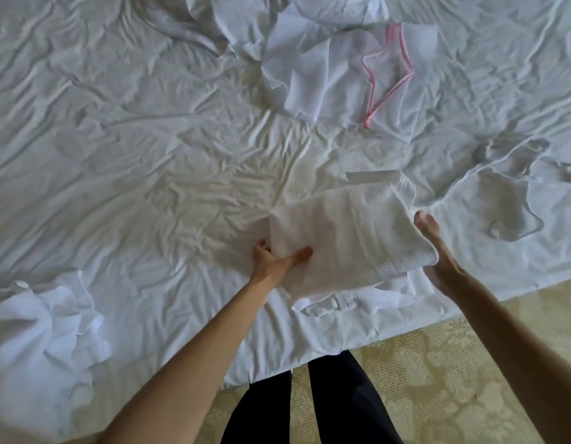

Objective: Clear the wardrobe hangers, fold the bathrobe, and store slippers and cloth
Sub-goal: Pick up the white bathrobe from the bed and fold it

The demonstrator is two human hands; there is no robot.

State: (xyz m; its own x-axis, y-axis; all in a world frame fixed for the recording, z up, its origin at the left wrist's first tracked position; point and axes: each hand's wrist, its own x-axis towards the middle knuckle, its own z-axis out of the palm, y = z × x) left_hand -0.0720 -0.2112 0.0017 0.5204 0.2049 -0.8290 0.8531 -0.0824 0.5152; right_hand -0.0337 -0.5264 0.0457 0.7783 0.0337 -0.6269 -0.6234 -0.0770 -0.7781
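A white waffle-weave bathrobe [348, 238], folded into a thick bundle, lies near the front edge of the bed [149, 174]. My left hand [274, 261] grips its left edge, thumb on top and fingers underneath. My right hand [438, 248] presses flat against the bundle's right side with straight fingers. A loose strip of the robe [326, 304] sticks out below the bundle.
A white mesh bag with a pink trim [386, 78] lies at the back of the bed beside crumpled white cloth [297, 68]. Another crumpled white cloth [44, 331] sits at the front left. Clear plastic hangers [515, 193] lie at right. Patterned carpet [454, 379] is below.
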